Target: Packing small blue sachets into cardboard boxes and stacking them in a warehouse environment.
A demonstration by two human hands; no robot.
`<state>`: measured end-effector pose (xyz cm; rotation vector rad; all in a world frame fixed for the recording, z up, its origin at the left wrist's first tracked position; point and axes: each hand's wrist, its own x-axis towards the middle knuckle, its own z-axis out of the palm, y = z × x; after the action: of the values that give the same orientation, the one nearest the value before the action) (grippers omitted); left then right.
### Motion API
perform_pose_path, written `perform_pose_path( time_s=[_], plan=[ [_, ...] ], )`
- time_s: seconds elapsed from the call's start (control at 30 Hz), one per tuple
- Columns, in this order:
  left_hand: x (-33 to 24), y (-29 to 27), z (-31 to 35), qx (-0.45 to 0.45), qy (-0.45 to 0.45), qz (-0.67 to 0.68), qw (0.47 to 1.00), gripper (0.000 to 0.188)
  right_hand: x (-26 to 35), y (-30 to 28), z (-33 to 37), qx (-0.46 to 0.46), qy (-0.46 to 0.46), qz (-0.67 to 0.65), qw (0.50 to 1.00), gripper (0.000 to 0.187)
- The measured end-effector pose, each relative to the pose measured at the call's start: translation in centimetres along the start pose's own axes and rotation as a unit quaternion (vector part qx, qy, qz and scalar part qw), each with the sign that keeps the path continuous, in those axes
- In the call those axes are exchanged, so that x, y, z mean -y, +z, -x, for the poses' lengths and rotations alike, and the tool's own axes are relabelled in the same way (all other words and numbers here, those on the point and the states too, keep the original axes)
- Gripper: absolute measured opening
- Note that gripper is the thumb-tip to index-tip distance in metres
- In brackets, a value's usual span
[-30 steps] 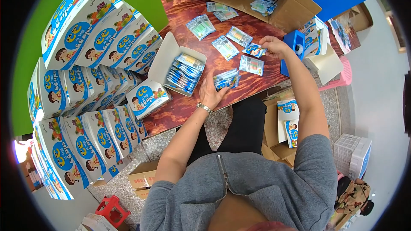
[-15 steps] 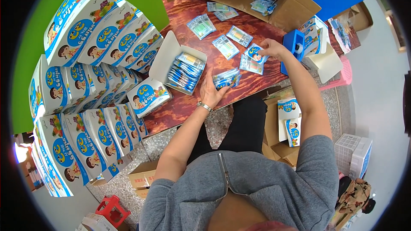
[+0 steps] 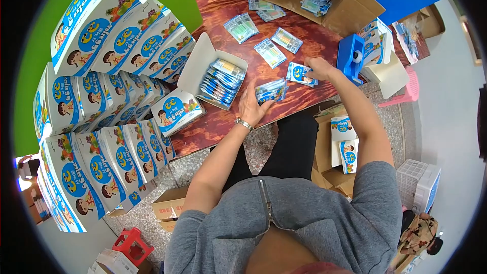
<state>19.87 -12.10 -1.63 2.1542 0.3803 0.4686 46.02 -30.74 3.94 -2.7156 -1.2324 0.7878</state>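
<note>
My left hand (image 3: pixel 251 107) is curled around the left side of a small stack of blue and clear sachets (image 3: pixel 271 91) standing near the table's front edge. Off to the right, my right hand (image 3: pixel 320 69) pinches a blue-and-white sachet (image 3: pixel 298 73) by its right end, low over the table. It covers the sachet that lay there, so I cannot tell how many are between the fingers. Left of my left hand is an open white carton (image 3: pixel 229 102), filled with a row of upright sachets (image 3: pixel 221 82). Loose sachets (image 3: pixel 270 53) lie flat beyond both hands.
Tall stacks of printed white cartons (image 3: pixel 122 40) rise at the left. A brown cardboard box (image 3: pixel 350 7) with more sachets lies open at the back. A blue tape dispenser (image 3: pixel 348 57) sits at the table's right edge. A red stool (image 3: pixel 133 246) stands on the floor.
My right hand has brought its sachet down and slightly left, onto the one lying beneath. My left hand keeps its hold on the stack. The whole view has shifted slightly.
</note>
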Motion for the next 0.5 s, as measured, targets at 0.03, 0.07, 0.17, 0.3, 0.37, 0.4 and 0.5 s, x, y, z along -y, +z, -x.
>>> perform_pose_path(
  time_s=[0.03,0.07,0.17,0.3,0.37,0.4,0.5],
  plan=[
    [-0.1,-0.1,0.0,0.009,-0.009,0.003,1.0,0.096,0.1,0.1,0.0,0.001,0.001,0.0,1.0,0.041],
    [-0.1,0.0,0.0,0.008,-0.01,0.003,1.0,0.096,0.3,-0.1,-0.1,0.001,-0.007,0.024,1.0,0.04],
    [0.3,-0.1,0.2,-0.011,0.018,-0.001,1.0,0.094,1.1,-0.5,0.3,0.016,0.0,0.043,0.999,0.038],
    [0.3,0.0,0.2,-0.018,0.031,-0.008,0.999,0.091,0.4,-3.2,-0.6,0.094,-0.048,-0.157,0.982,0.039],
    [0.1,0.1,0.2,-0.019,0.034,0.0,0.999,0.09,-0.1,-4.7,-1.7,0.118,-0.05,-0.319,0.939,0.033],
    [0.2,0.0,0.2,-0.026,0.041,-0.003,0.999,0.09,-0.1,-5.5,-2.5,0.129,-0.074,-0.4,0.905,0.031],
    [0.1,-0.2,0.1,-0.022,0.035,0.001,0.999,0.09,-0.5,-6.9,-6.0,0.081,-0.063,-0.44,0.892,0.039]
  ],
)
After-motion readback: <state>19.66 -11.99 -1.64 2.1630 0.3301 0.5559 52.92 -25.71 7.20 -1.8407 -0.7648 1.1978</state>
